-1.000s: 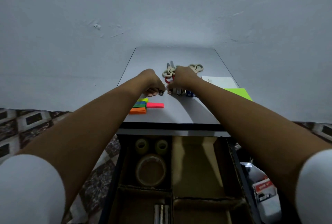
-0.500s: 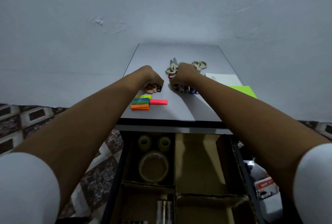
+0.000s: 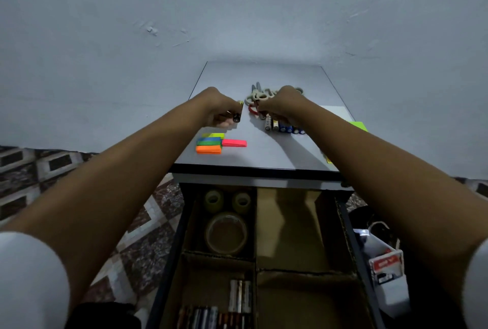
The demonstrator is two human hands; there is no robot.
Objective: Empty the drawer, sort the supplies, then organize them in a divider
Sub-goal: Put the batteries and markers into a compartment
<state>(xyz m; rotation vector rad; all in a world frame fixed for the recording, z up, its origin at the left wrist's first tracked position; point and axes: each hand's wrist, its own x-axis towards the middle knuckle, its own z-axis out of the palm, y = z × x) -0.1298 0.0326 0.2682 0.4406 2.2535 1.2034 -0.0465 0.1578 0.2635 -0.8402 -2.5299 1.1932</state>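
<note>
My left hand (image 3: pixel 220 110) is curled round a small battery (image 3: pixel 235 118) held just above the grey cabinet top (image 3: pixel 264 154). My right hand (image 3: pixel 277 102) reaches into a row of batteries (image 3: pixel 280 125) lying on the top, fingers curled on one of them, next to the beige and red scissors (image 3: pixel 257 97). Below, the open drawer holds a cardboard divider (image 3: pixel 255 262): tape rolls (image 3: pixel 225 231) in its far left compartment, batteries (image 3: pixel 227 307) in its near left one. The right compartments look bare.
Coloured sticky-note strips (image 3: pixel 215 142) lie at the front left of the top. White paper (image 3: pixel 338 112) and a green pad (image 3: pixel 357 125) sit at its right. A red-and-white box (image 3: pixel 385 265) stands on the floor right of the drawer. The wall rises directly behind.
My left hand has lifted a battery off the top and drawn it slightly left. My right hand stays among the batteries. The view has tilted down, showing more of the drawer.
</note>
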